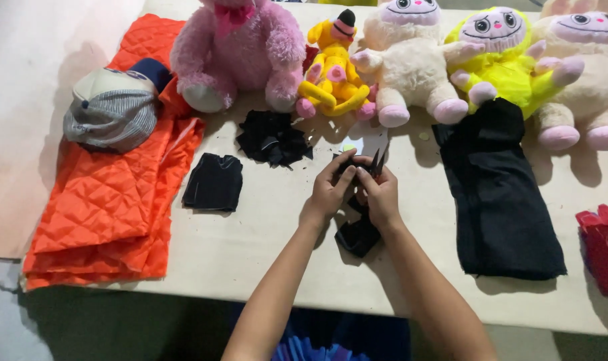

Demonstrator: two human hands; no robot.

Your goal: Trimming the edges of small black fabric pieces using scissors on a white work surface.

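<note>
In the head view, both hands meet just right of the frame's centre over a pale table [264, 267]. The left hand [329, 190] pinches the upper edge of a small piece of black cloth [359, 235], fingers closed on it near the top. The right hand [382, 197] is closed around what looks like a pair of small scissors [377, 162], whose dark blades stick up above the knuckles; how far the blades stand apart is too small to tell. The cloth hangs down from the fingers and its lower end rests on the table between the wrists.

To cut well here, I judge the left fingers should keep the edge taut and stay clear of the blades, with short snips rather than one long bite.

A heap of black scraps [272, 138] lies above and left of the hands, a folded black piece [214, 182] further left, and a long black cloth [501, 200] to the right. Orange quilted fabric [110, 200] with a striped cap [110, 110] fills the left side. Plush toys line the top edge: a pink bear [240, 50], a yellow toy [334, 73], and cream ones [411, 60].
</note>
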